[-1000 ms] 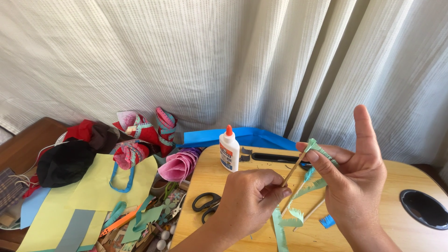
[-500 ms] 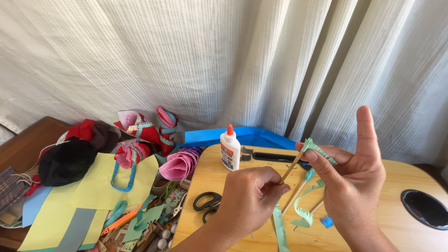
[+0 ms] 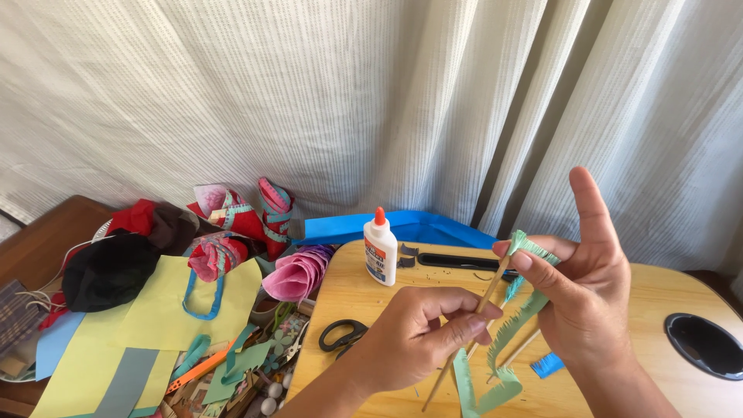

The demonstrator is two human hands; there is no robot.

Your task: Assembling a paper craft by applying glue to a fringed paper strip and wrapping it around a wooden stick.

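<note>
the left hand pinches the wooden stick, its long axis toward 1 o'clock. the right hand fingers press the green fringed strip on its top end.

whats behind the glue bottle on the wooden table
Behind the glue bottle lies a blue sheet along the table edge, then the pale curtain. The bottle covers part of the sheet, so what lies there cannot be seen.

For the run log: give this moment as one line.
left hand: pinches wooden stick | right hand: holds green fringed paper strip at stick top | glue bottle, scissors on table
</note>
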